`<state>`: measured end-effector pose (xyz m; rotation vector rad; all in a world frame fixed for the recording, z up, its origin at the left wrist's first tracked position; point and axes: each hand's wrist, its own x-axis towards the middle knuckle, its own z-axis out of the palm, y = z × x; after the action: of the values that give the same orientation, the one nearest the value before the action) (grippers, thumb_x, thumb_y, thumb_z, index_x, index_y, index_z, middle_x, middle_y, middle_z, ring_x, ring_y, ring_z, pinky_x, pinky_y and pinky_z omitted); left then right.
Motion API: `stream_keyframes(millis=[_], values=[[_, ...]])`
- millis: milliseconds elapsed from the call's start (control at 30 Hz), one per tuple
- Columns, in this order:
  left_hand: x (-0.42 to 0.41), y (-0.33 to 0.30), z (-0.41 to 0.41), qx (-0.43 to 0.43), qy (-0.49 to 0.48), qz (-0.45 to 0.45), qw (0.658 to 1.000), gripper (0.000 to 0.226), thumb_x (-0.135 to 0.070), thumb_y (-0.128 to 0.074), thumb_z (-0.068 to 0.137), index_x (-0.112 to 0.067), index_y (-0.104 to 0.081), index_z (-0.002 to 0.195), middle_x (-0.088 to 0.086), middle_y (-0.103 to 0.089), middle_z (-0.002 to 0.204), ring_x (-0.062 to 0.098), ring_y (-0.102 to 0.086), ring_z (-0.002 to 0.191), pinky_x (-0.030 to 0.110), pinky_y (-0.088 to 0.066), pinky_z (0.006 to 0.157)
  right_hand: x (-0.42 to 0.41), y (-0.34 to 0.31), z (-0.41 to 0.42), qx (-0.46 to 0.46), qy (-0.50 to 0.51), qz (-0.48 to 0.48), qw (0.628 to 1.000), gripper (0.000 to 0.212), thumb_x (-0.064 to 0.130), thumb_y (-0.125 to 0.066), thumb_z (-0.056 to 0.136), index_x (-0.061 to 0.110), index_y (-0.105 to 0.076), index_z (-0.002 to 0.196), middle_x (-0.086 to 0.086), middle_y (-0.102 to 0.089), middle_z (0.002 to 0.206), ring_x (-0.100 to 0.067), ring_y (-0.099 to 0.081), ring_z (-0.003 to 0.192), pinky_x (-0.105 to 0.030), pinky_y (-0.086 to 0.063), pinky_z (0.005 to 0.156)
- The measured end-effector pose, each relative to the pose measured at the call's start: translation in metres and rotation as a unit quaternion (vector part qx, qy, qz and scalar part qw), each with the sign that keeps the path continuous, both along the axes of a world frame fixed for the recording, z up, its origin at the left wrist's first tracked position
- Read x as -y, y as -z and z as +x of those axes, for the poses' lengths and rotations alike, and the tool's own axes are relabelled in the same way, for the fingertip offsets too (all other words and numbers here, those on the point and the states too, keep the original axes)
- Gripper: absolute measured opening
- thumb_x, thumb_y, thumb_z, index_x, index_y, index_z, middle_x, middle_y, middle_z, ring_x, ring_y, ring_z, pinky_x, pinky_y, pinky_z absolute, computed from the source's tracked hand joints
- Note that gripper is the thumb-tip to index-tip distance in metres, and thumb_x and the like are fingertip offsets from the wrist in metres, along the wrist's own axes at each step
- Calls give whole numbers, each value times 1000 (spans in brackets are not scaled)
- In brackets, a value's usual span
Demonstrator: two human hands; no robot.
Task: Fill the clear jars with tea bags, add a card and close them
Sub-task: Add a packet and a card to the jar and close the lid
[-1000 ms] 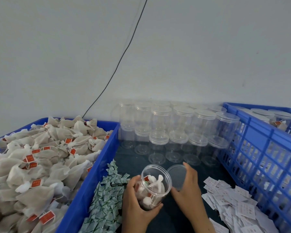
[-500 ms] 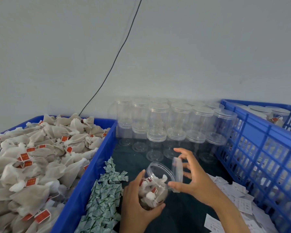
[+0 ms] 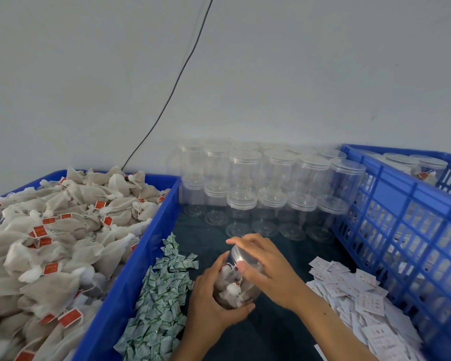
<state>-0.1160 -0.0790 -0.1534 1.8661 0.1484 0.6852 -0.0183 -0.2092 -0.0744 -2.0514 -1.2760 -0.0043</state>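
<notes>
Left hand (image 3: pixel 214 300) is gripping the jar (image 3: pixel 235 285) over the dark mat (image 3: pixel 276 332) | right hand (image 3: pixel 263 267) is clamping the lid (image 3: pixel 238 252) onto it | red tags (image 3: pixel 40 231) unreadable | crates (image 3: pixel 151 251) are flanking; empty jars (image 3: pixel 268 194) are lining the wall; cards (image 3: pixel 359 300) are lying right.

Packing workshop — bulk tea bags (image 3: pixel 63 230), stacked empty jars (image 3: pixel 258 191).

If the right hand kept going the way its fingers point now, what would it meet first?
The right hand grips the lid and points left; past it, probably the pile of green sachets, though depth is unclear.
</notes>
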Motion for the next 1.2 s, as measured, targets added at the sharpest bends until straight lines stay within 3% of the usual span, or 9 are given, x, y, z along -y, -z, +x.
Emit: stream_keyframes(millis=[133,233,400,567,667,800,900,1100,1200], values=[[1,2,0,-1,1,-43,999,107,-40,-91,47,-38,-39,141,-11,-54,134,9,-52,125,39,-46,103,-2,6,-1,-35,25,60,997,37,56,-45,88,53,-51,125,21,-46,115,-6,-45,117,-25,-39,98],[2,1,0,2,-6,-161,987,117,-29,-98,39,-35,-32,136,-7,-46,135,5,-54,120,26,-51,95,-4,14,-3,-127,83,166,974,23,38,-57,94,50,-60,114,9,-56,111,0,-52,110,-23,-40,97],[2,-5,-2,-5,18,-218,976,100,-38,-88,44,-33,-39,132,-4,-59,125,2,-65,102,21,-53,80,-8,22,-9,-225,137,218,940,21,38,-53,95,49,-61,110,-2,-57,107,9,-54,96,-3,-37,85],[2,-13,-4,-20,27,-290,956,92,-47,-74,64,-43,-29,145,-6,-65,123,13,-66,106,31,-56,82,-8,17,-14,-161,90,235,954,26,38,-49,99,45,-58,122,4,-56,113,-4,-52,113,-20,-40,101],[1,-18,-9,-59,76,-352,931,76,-57,-61,74,-17,-47,137,7,-69,97,16,-65,72,28,-47,49,-2,11,-14,-32,13,227,973,37,39,-49,93,34,-57,129,3,-52,116,-21,-53,111,-29,-42,99],[1,-20,-13,-115,164,-387,900,72,-64,-41,89,-1,-62,118,19,-64,85,22,-60,65,24,-36,43,6,2,-9,97,-45,180,978,39,34,-55,90,28,-58,129,5,-49,124,-24,-51,118,-34,-41,101],[5,-22,-12,-94,176,-395,897,68,-63,-40,90,-5,-63,118,18,-66,91,21,-61,69,26,-42,45,7,-5,-12,76,-16,139,987,39,39,-52,89,38,-56,128,14,-46,124,-16,-49,119,-33,-42,100],[8,-19,-6,26,32,-378,925,54,-33,-70,76,-16,-53,124,16,-67,109,23,-67,91,40,-54,80,-11,-8,-38,-17,136,147,980,43,62,-31,84,52,-44,124,28,-43,125,-3,-46,117,-26,-43,91],[9,-21,-10,36,50,-376,925,64,-49,-65,71,-17,-52,125,13,-69,101,19,-67,79,32,-54,64,-14,-13,-41,-20,117,149,982,42,61,-35,84,53,-47,123,27,-46,122,-5,-47,116,-25,-42,95]])
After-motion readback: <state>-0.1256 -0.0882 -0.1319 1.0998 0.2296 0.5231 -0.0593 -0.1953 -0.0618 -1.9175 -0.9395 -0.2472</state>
